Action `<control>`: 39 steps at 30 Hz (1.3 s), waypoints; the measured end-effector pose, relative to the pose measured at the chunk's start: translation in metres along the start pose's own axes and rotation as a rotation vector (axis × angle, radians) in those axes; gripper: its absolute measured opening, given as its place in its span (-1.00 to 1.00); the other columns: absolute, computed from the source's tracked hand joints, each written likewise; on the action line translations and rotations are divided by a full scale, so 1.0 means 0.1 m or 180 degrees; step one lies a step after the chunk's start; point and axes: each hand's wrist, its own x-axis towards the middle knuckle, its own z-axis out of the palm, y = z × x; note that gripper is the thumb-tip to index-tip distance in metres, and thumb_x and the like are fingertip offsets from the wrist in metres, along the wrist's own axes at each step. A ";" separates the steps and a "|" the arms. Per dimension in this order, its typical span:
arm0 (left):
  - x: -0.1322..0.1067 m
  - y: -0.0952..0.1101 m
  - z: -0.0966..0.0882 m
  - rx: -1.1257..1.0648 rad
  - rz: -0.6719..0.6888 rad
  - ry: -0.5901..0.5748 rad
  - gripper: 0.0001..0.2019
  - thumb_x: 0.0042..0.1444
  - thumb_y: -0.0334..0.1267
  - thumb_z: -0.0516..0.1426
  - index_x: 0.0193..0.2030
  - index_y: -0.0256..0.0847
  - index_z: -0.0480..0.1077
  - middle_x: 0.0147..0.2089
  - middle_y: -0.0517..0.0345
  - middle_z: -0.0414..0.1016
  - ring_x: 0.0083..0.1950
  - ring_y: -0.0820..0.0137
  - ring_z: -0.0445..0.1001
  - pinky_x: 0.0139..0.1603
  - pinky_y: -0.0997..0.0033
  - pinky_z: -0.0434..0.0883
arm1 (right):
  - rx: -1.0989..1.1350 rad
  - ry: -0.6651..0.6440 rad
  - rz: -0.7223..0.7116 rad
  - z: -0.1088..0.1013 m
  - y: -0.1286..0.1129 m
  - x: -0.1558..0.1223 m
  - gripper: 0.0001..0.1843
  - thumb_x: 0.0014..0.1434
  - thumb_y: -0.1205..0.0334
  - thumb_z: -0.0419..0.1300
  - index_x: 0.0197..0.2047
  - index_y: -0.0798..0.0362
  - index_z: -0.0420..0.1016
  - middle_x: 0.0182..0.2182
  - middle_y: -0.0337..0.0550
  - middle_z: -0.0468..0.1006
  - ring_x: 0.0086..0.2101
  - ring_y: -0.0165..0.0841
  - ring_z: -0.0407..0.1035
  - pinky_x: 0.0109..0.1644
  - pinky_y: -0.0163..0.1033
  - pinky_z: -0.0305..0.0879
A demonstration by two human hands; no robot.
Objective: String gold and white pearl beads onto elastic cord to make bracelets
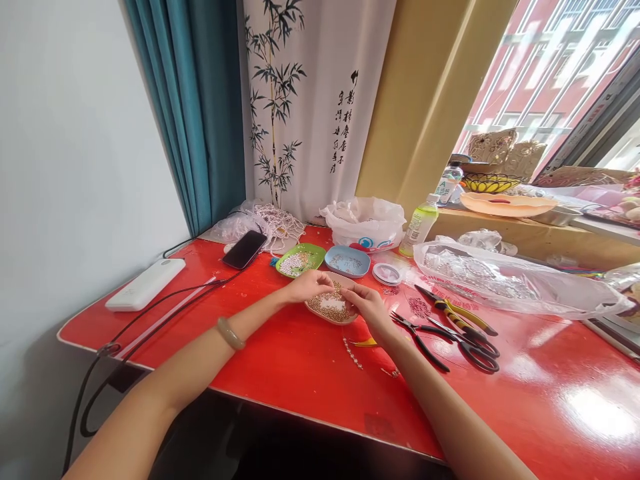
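Note:
My left hand is over the left rim of a pale pink dish, thumb and fingertips pinched together. Small gold beads lie spread in this dish. From the right, my right hand reaches over the same dish with its fingers closed in a pinch. Whatever sits between the fingertips of either hand is too small to make out. Behind the hands stand a green dish with whitish beads and a blue dish with small pieces. Near my right forearm lies a short beaded strand.
Right of my right arm lie black-handled pliers, scissors and yellow-black pliers. A phone, a white power bank and cables occupy the left. Plastic bags and a bottle stand at the back.

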 end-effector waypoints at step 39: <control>-0.04 0.05 0.00 -0.0914 -0.0028 -0.0216 -0.68 -0.08 -0.08 0.10 -0.37 -0.35 0.38 -0.39 0.08 0.41 -0.39 0.51 0.35 -0.31 0.47 0.29 | -0.0125 -0.0068 -0.0152 0.02 0.06 0.03 -0.75 -0.07 0.07 0.14 -0.48 0.11 0.42 -0.68 -0.34 0.25 -0.64 -0.52 0.11 -0.57 -0.38 0.03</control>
